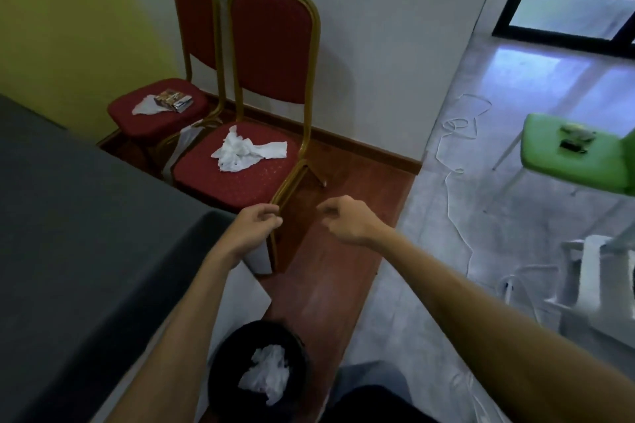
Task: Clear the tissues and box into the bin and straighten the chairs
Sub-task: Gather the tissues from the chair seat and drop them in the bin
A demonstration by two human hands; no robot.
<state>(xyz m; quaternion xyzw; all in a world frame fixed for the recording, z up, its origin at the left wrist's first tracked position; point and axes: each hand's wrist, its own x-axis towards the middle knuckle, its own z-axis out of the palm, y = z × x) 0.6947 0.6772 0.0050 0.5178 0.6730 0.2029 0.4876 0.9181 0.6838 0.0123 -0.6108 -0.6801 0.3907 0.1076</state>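
Mid-clear: one wad in the bin, both my hands empty over the near chair

My left hand (259, 220) hangs loosely curled, touching or just beside the gold metal front corner of the near chair (240, 182), gripping nothing that I can see; my right hand (343, 220) is half-closed and empty above the wooden floor; a crumpled white tissue (245, 149) lies soft and ragged on the red padded seat; the far chair (156, 110) holds another tissue (144, 106) and a small printed box (173, 100); the round black bin (223, 364) at my feet already holds a wad; next, I judge, a reach forward and a pinch on the near tissue.
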